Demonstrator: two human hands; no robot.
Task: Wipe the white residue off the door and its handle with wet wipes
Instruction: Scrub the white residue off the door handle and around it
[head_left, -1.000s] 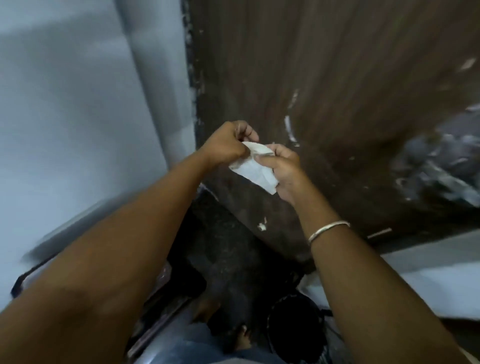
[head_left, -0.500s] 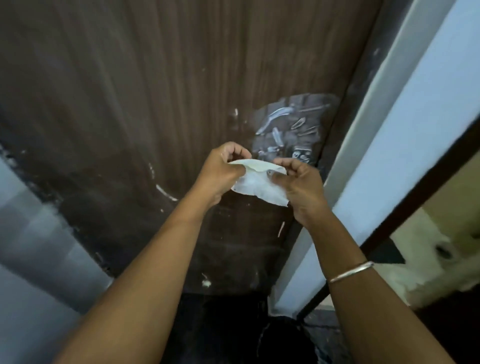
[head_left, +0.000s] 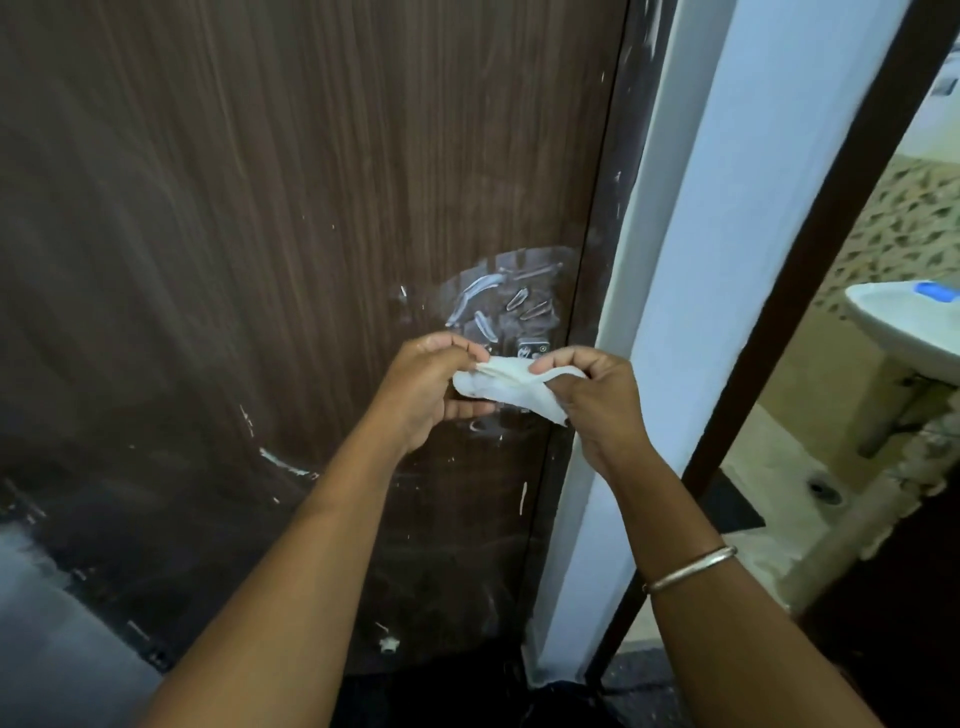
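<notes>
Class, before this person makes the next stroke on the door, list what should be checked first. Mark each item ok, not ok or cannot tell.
1. Wipe held firmly: ok, the left hand and right hand both pinch it.
2. Wipe opened flat: not ok, it is crumpled between the hands.
3. Residue found: ok, a white patch sits on the door just above the hands.
4. Handle in view: cannot tell, only a metal piece shows above the wipe.
5. Wipe wet enough: cannot tell.

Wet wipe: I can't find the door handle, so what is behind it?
The brown door, with white residue smeared just above. A small metal fitting peeks over the wipe; anything more is covered by it.
</notes>
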